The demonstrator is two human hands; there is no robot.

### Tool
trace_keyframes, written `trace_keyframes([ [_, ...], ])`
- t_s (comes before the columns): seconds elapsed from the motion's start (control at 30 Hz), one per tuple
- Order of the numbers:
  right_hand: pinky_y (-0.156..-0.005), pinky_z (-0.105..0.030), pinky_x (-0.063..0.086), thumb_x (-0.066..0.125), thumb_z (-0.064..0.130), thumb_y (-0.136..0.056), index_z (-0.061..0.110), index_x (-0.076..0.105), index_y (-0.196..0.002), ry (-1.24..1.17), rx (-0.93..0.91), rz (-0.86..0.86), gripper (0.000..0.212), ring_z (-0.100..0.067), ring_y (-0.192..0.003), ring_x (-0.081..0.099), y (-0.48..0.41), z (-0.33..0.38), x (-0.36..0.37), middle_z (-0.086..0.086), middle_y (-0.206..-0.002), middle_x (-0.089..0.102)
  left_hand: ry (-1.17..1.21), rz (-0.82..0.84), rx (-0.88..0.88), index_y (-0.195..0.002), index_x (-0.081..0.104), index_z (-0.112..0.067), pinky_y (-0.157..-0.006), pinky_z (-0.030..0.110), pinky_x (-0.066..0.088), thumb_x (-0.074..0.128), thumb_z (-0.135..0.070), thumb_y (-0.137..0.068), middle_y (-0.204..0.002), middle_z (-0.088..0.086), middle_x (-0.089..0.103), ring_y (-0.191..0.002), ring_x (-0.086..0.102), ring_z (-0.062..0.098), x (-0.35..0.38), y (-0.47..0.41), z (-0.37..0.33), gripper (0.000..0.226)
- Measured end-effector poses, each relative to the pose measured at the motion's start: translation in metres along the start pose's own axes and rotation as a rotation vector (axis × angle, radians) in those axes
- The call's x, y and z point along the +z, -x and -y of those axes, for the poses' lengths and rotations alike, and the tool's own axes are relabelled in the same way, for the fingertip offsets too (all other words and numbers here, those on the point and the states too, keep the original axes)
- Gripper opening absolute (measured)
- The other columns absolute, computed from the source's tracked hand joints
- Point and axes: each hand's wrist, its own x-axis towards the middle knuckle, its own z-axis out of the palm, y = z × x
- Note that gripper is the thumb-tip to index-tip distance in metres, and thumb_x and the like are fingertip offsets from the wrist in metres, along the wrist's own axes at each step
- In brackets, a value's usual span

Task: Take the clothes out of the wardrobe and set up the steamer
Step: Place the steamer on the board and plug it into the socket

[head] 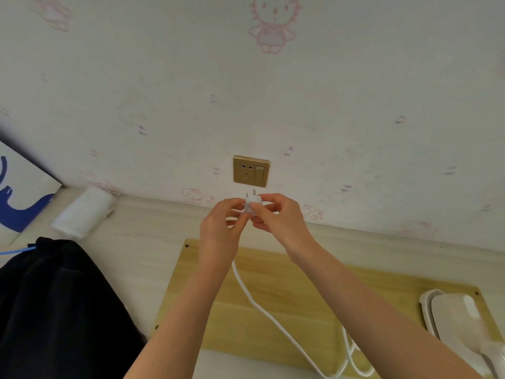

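Note:
Both hands hold a small white plug (251, 203) just below a gold wall socket (250, 171); its metal prongs point up toward the socket. My left hand (220, 228) pinches it from the left, my right hand (276, 218) from the right. A white cord (262, 307) trails from the plug down across a yellow wooden board (287, 294). The white steamer (461, 318) lies on the board at the lower right. A dark garment (54, 305) lies in a heap at the lower left.
A rolled white towel (84, 212) lies on the pale tabletop (142, 242) near the wall. A white panel with a blue print (19, 198) leans at the far left. The wall has pink cartoon wallpaper (273, 26). A blue cord (16, 250) pokes out by the garment.

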Motion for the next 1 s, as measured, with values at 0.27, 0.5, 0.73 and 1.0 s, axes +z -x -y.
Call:
trace_keyframes([
  [0.27, -0.081, -0.039, 0.058, 0.069, 0.009, -0.083, 0.020, 0.067, -0.107, 0.218, -0.087, -0.063, 0.026, -0.016, -0.083, 0.069, -0.043, -0.020, 0.011, 0.001, -0.089, 0.070, 0.092, 0.060, -0.138, -0.109, 0.061, -0.025, -0.067, 0.005, 0.045, 0.066, -0.014, -0.089, -0.093, -0.017, 0.065, -0.080, 0.062, -0.010, 0.011, -0.039, 0.027, 0.024],
  [0.5, -0.071, -0.009, 0.048, 0.070, 0.017, -0.085, 0.022, 0.065, -0.108, 0.333, -0.239, -0.195, 0.024, -0.001, -0.079, 0.061, -0.068, -0.035, 0.026, 0.002, -0.097, 0.064, 0.145, 0.079, -0.163, -0.108, 0.059, -0.027, -0.072, 0.007, 0.048, 0.062, -0.012, -0.091, -0.096, -0.017, 0.065, -0.083, 0.065, -0.008, 0.025, -0.063, 0.042, 0.023],
  [0.73, -0.070, -0.002, 0.044, 0.067, 0.012, -0.087, 0.017, 0.065, -0.109, 0.344, -0.281, -0.208, 0.023, 0.009, -0.082, 0.060, -0.080, -0.039, 0.027, 0.001, -0.104, 0.063, 0.198, 0.090, -0.165, -0.109, 0.057, -0.028, -0.079, 0.017, 0.050, 0.061, -0.013, -0.092, -0.099, -0.016, 0.067, -0.091, 0.067, 0.002, 0.033, -0.075, 0.053, 0.023],
  [1.0, -0.071, -0.005, 0.047, 0.069, 0.011, -0.086, 0.019, 0.063, -0.106, 0.326, -0.290, -0.229, 0.023, 0.006, -0.083, 0.061, -0.082, -0.047, 0.031, 0.002, -0.103, 0.063, 0.217, 0.109, -0.169, -0.112, 0.055, -0.028, -0.088, 0.032, 0.055, 0.057, -0.008, -0.094, -0.103, -0.012, 0.067, -0.096, 0.067, 0.009, 0.036, -0.076, 0.065, 0.027],
])
